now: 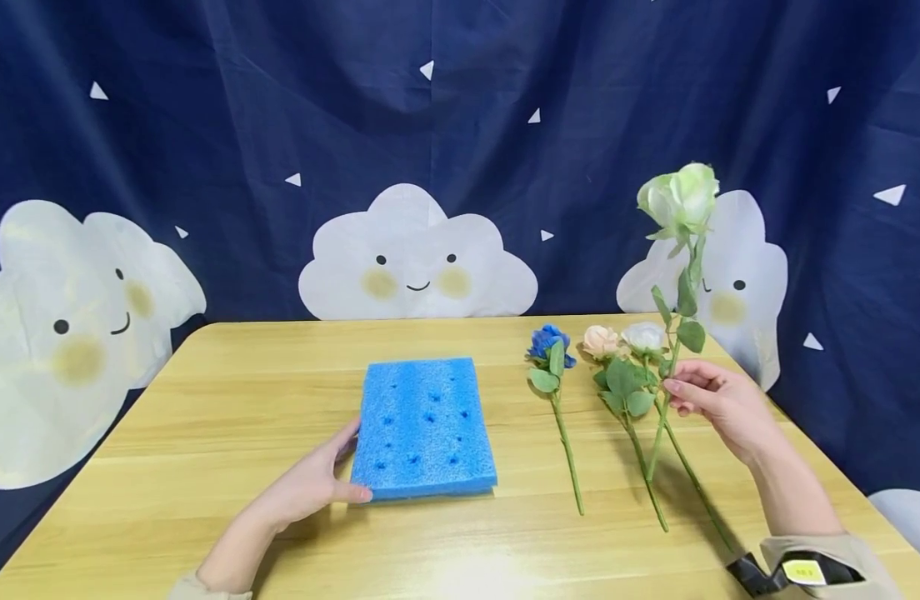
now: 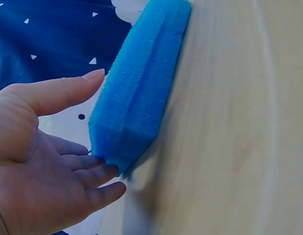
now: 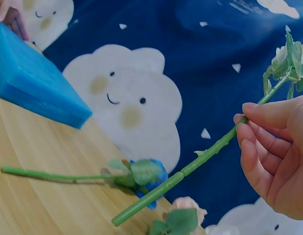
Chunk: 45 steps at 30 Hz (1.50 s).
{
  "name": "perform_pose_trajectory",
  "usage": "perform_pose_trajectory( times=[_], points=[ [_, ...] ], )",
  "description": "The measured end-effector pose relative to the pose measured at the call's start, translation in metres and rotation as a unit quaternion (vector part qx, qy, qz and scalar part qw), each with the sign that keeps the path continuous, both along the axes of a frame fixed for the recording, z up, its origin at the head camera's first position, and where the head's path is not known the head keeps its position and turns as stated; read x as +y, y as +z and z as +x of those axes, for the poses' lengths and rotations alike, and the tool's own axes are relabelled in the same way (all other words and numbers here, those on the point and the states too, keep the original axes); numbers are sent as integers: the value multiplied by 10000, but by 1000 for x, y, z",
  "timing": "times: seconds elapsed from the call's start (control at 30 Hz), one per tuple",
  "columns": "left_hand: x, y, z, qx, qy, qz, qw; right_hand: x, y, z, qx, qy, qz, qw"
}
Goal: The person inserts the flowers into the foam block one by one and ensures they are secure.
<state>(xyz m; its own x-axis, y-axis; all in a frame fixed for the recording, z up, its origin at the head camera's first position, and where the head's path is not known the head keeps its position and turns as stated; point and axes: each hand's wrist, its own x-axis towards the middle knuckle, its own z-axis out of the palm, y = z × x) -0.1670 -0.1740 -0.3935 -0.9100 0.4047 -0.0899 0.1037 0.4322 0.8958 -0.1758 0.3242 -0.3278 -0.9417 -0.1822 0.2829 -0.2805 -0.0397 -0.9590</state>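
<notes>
A blue foam block (image 1: 426, 429) with several holes in its top lies on the wooden table. My left hand (image 1: 321, 479) rests at its left side, thumb at the near corner; in the left wrist view the fingers (image 2: 100, 176) are fairly straight along the block's end. Between thumb and fingers, my right hand (image 1: 718, 404) pinches the stem of a pale green-white artificial rose (image 1: 681, 200), held upright above the table. The stem's lower end (image 3: 141, 205) hangs free in the right wrist view.
Right of the block lie a blue rose (image 1: 550, 343), a peach rose (image 1: 601, 342) and a white rose (image 1: 643, 337), stems toward the near edge. A dark blue curtain (image 1: 475, 108) with smiling clouds hangs behind the table (image 1: 227, 400).
</notes>
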Motion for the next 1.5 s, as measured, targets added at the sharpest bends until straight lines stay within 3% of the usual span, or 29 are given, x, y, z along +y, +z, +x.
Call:
perform_pose_trajectory(
  times=[0.17, 0.47, 1.0, 1.17, 1.5],
  points=[
    [0, -2, 3, 8, 156, -193, 9997, -19, 7, -2, 192, -59, 411, 9990],
    [0, -3, 5, 1, 270, -159, 9995, -61, 18, -16, 400, -335, 1310, 9900],
    [1, -6, 4, -7, 303, -91, 9995, -137, 33, -57, 527, -130, 1320, 9898],
    [0, -7, 5, -21, 312, -94, 9995, -157, 33, -68, 493, -19, 1174, 9919],
    [1, -7, 5, 52, 319, -75, 9994, -195, 28, -83, 456, 274, 1396, 9888]
  ],
)
